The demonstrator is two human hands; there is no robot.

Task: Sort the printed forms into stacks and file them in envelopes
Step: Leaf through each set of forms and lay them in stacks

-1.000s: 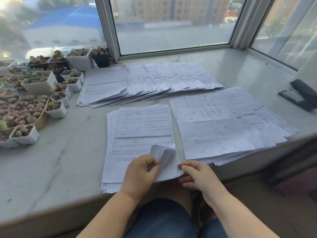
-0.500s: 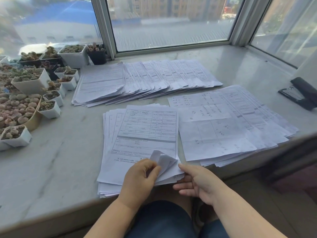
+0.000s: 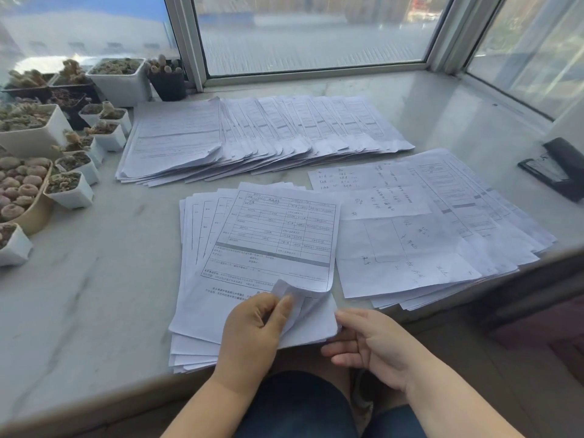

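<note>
Change: since a second ago the top form (image 3: 278,238) has skewed clockwise on the near stack (image 3: 196,311), its far end now pointing toward the right-hand pile, and its near corner curls higher.
Meaning: judged from this, one sheet is being peeled loose to go to another pile; sorting is under way, filing not begun.
Left hand (image 3: 252,330): thumb and fingers pinch the curled lower corner of the top form, so the grip is clamped on that sheet.
Right hand (image 3: 369,343): fingers loosely extended, tips touching the stack's near right edge; grip apart, holding nothing.
Task things: near stack lies at the front edge of the bench (image 3: 94,295), overhanging it slightly; a fanned row of forms (image 3: 268,134) lies toward the window; a handwritten pile (image 3: 410,232) lies just right of the near stack.
Envelopes: none in view.
Containers: small white pots (image 3: 71,191) and a tan bowl (image 3: 38,213) at left hold succulents and pebble-like plants.
Other: black stapler (image 3: 559,169) at far right.
</note>
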